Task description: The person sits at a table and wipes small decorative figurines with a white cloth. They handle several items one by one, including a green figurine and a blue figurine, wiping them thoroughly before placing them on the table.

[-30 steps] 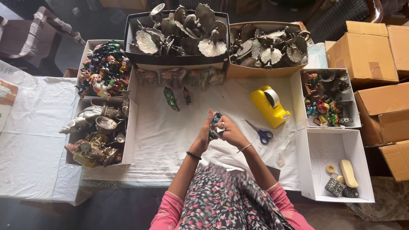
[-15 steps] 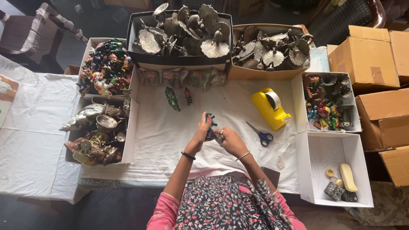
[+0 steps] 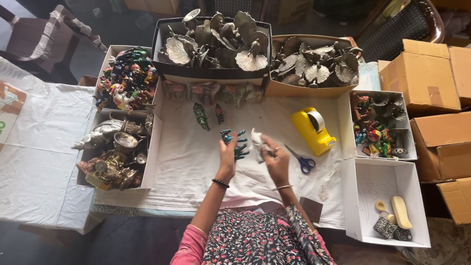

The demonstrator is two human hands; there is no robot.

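I had my left hand (image 3: 227, 156) pinching a small teal animal figurine (image 3: 235, 142) above the white cloth (image 3: 186, 162), my right hand (image 3: 274, 158) gripping crumpled white wrapping (image 3: 257, 143) beside it; steady support underneath seemed wise while wrapping.

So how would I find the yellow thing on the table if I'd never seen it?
Start at the white cloth covering the table, then look right of the person's right hand. Just past the blue-handled scissors sits the tape dispenser, below the tan box of silver leaf-shaped pieces. It is the only bright yellow, chunky thing there, with a roll of tape on top.
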